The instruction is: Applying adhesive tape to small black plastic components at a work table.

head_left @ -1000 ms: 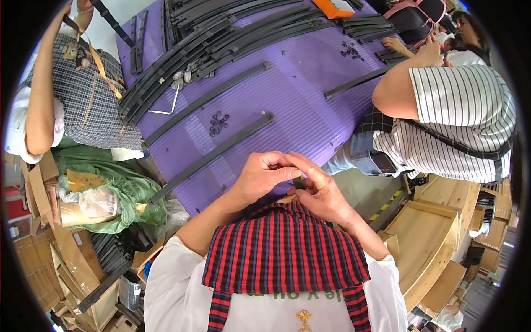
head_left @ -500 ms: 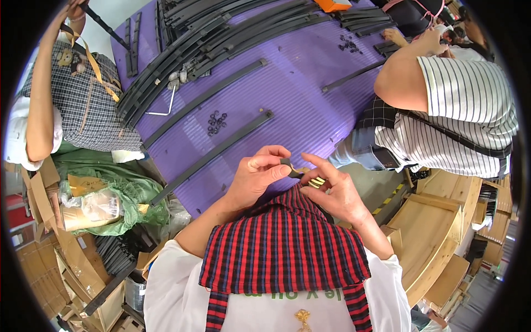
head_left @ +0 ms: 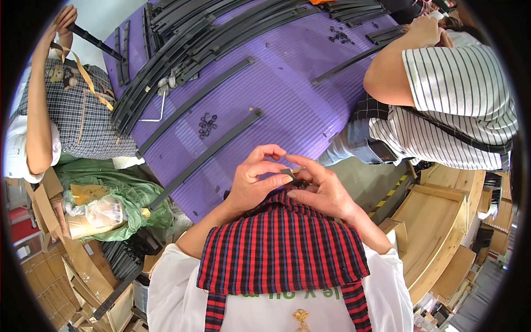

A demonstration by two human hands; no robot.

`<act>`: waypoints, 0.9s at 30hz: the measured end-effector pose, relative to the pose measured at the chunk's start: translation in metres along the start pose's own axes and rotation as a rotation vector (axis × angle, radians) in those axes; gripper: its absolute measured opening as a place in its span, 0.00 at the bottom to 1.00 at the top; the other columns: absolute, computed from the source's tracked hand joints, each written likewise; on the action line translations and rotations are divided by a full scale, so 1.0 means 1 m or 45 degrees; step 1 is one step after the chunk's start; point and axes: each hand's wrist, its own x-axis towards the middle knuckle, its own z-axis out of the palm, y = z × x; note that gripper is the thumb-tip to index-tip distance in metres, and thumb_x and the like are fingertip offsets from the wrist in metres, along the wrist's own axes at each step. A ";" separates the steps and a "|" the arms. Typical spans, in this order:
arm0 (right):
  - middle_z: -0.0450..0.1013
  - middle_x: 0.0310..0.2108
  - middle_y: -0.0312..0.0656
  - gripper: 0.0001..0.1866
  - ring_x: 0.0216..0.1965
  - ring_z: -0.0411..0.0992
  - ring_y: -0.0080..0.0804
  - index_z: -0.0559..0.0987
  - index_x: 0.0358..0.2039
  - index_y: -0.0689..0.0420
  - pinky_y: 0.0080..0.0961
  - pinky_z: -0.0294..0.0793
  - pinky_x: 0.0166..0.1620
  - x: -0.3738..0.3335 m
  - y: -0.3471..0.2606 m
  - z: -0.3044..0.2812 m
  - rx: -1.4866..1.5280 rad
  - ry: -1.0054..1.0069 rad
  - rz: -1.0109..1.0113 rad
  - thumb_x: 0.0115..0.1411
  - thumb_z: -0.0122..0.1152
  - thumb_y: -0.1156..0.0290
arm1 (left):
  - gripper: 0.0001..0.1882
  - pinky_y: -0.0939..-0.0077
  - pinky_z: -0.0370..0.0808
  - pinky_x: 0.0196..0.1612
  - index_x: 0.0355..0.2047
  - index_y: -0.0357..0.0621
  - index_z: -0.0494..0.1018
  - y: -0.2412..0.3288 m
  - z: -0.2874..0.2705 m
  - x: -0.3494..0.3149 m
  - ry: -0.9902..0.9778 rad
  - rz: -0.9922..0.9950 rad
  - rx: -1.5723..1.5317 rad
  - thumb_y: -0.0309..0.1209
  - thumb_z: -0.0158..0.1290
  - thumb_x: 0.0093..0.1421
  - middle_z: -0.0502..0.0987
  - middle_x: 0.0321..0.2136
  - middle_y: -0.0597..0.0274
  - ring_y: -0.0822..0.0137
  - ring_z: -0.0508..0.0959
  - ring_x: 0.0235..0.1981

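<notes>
Above the red-and-black striped apron (head_left: 282, 249), my left hand (head_left: 255, 180) pinches a small dark flat piece (head_left: 288, 173) between thumb and fingers. My right hand (head_left: 322, 191) meets it from the other side, its fingers curled in at the same piece. Most of what lies between the hands is covered by the fingers, so I cannot tell how far the piece reaches. Beyond them on the purple table (head_left: 287, 99) rests a long black strip (head_left: 207, 155), with a cluster of small black rings (head_left: 208, 125) beside it.
A thick stack of black strips (head_left: 188, 50) fills the table's far left, near a bent metal rod (head_left: 162, 106). Co-workers stand at left, in a checked apron (head_left: 83, 110), and at right, in a striped shirt (head_left: 453, 99). Wooden crates (head_left: 431, 221) lie to the right, a green sack (head_left: 141, 193) left.
My hands have come closer together over the small dark piece. Yellowish bits seen at my right fingers are now mostly hidden. The whole view has shifted slightly.
</notes>
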 end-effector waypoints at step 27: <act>0.71 0.18 0.36 0.13 0.19 0.69 0.17 0.74 0.27 0.63 0.12 0.70 0.22 0.065 0.050 -0.056 0.174 -0.111 0.319 0.59 0.50 0.65 | 0.13 0.84 0.70 0.31 0.35 0.36 0.73 -0.006 -0.014 0.040 0.364 -0.397 0.379 0.27 0.58 0.49 0.75 0.25 0.65 0.78 0.72 0.26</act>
